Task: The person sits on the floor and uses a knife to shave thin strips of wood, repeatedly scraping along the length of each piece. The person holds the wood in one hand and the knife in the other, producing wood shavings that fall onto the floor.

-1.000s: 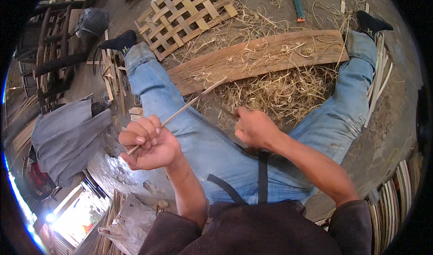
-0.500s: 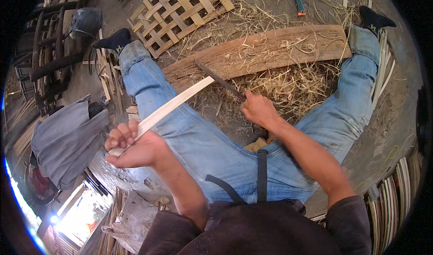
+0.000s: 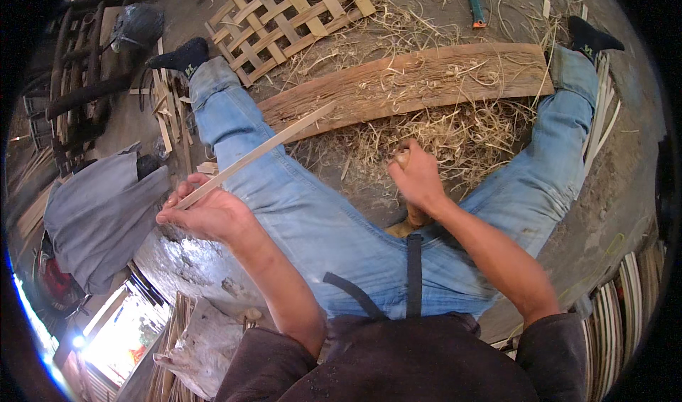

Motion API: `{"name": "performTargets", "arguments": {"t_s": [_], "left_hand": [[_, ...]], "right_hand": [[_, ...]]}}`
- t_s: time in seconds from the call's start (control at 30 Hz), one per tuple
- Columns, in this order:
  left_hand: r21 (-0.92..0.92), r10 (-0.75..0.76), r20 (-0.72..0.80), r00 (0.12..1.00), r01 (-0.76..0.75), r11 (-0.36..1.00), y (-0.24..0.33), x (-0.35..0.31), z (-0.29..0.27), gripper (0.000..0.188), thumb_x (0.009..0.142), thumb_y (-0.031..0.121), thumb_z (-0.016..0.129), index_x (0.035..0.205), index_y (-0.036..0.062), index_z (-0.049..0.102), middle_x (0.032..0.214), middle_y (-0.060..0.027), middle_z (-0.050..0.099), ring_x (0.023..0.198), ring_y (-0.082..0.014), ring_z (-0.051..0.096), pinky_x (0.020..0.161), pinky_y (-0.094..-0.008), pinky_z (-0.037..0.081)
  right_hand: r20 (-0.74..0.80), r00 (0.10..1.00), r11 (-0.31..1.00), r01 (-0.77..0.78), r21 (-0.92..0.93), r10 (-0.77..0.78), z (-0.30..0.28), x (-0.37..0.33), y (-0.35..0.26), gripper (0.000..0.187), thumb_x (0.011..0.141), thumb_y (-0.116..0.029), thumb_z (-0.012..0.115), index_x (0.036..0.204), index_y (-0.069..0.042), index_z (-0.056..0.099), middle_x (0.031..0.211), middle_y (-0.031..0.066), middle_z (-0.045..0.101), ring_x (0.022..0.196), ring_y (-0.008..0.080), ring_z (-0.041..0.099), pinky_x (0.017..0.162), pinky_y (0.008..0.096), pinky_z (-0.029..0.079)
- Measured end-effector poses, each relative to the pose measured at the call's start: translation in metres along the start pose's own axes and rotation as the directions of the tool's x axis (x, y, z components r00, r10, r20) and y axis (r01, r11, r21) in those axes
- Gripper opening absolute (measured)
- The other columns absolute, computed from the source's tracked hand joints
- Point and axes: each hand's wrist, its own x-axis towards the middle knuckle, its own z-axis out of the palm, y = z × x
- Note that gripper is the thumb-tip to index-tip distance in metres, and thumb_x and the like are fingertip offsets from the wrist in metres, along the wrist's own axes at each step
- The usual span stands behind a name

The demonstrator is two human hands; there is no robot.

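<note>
A long, pale, flat wooden strip [image 3: 273, 143] slants up and away from my left hand [image 3: 206, 207], whose fingers and thumb close on its lower end. The strip's far tip is over the near edge of a brown plank [image 3: 412, 82]. My right hand [image 3: 418, 175] is closed in a fist to the right of the strip, apart from it. A light brown end of the knife's handle [image 3: 402, 159] shows at that fist; the blade cannot be made out now. Under the wrist, a brown piece [image 3: 412, 221] shows between my legs, partly hidden.
Curled shavings [image 3: 462, 136] lie on and around the plank, which runs between my spread legs. Beyond it are a woven lattice panel [image 3: 288, 22] and an orange-and-green handled tool [image 3: 474, 4]. Grey cloth [image 3: 103, 217] drapes at left; long strips [image 3: 629, 302] stand at right.
My right hand has turned, and the dark knife blade that met the strip's tip is out of sight. The strip has rotated edge-on, and my left hand has shifted slightly left and up.
</note>
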Motion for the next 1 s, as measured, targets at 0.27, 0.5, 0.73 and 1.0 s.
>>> {"name": "performTargets", "arguments": {"t_s": [0.27,0.5,0.73,1.0], "left_hand": [[0.181,0.143,0.009,0.99,-0.142,0.973,0.011,-0.021,0.035,0.038,0.095,0.047,0.054,0.1,0.0095,0.045,0.087,-0.0035,0.05,0.078,-0.0172,0.054,0.082,-0.037,0.053],[-0.121,0.08,0.149,0.986,-0.062,0.991,0.007,-0.016,0.008,0.038,0.098,0.054,0.041,0.096,0.0164,0.049,0.071,0.0026,0.039,0.063,-0.0106,0.041,0.072,-0.0294,0.045],[-0.131,0.086,0.087,0.992,-0.074,0.989,0.007,-0.028,0.019,0.04,0.1,0.054,0.033,0.095,0.0165,0.048,0.07,0.0049,0.037,0.063,-0.0086,0.039,0.073,-0.0288,0.041],[-0.011,0.036,-0.107,0.994,-0.037,0.999,0.002,-0.014,0.006,0.037,0.102,0.05,0.03,0.091,0.0175,0.042,0.068,0.005,0.036,0.062,-0.008,0.037,0.069,-0.0256,0.038]], "right_hand": [[0.294,0.917,0.943,0.313,-0.114,-0.269,0.043,-0.019,-0.049,0.027,0.081,-0.015,0.058,0.098,0.005,0.052,0.077,0.0273,0.065,0.071,0.0458,0.064,0.066,0.0535,0.052],[0.341,0.928,0.94,0.242,-0.242,-0.151,0.029,0.019,-0.016,0.031,0.082,-0.015,0.058,0.102,0.008,0.05,0.076,0.0279,0.065,0.075,0.044,0.065,0.069,0.052,0.053],[0.447,0.868,0.941,0.306,-0.142,-0.215,0.031,-0.014,-0.056,0.03,0.078,-0.017,0.059,0.096,0.007,0.052,0.075,0.029,0.064,0.077,0.0454,0.065,0.072,0.0526,0.052],[0.344,0.928,0.965,0.206,-0.164,-0.14,0.046,-0.004,-0.036,0.029,0.08,-0.016,0.059,0.096,0.007,0.053,0.078,0.0292,0.064,0.078,0.046,0.065,0.073,0.0519,0.052]]}}
